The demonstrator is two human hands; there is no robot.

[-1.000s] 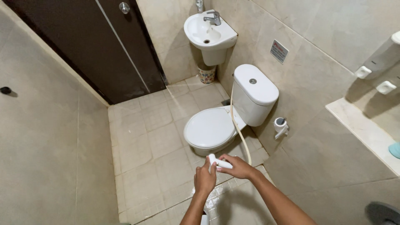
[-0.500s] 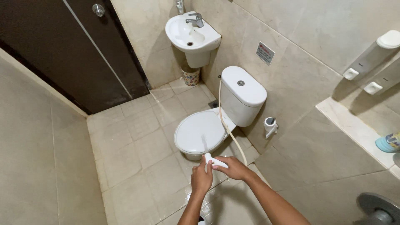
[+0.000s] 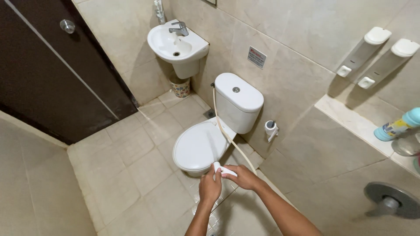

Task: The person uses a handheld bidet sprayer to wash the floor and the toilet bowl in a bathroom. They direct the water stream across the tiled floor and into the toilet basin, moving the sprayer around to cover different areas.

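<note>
At lower centre of the frame, the right hand (image 3: 242, 177) has its fingers wrapped around a small white plastic hand-held bidet sprayer (image 3: 222, 168). The left hand (image 3: 210, 189) sits just beside it, fingers curled against the sprayer's near end; whether they actually clamp it I cannot tell. The sprayer is held just in front of the white ceramic toilet (image 3: 202, 144), whose lid is down, at the middle of the frame. A thin cream hose (image 3: 227, 135) runs from the sprayer up past the cistern. Towards the upper left stands a small white corner washbasin (image 3: 175, 43) with a chrome tap, beside a dark brown door (image 3: 48, 74). 2 white wall dispensers (image 3: 372, 52) hang at upper right.
</note>
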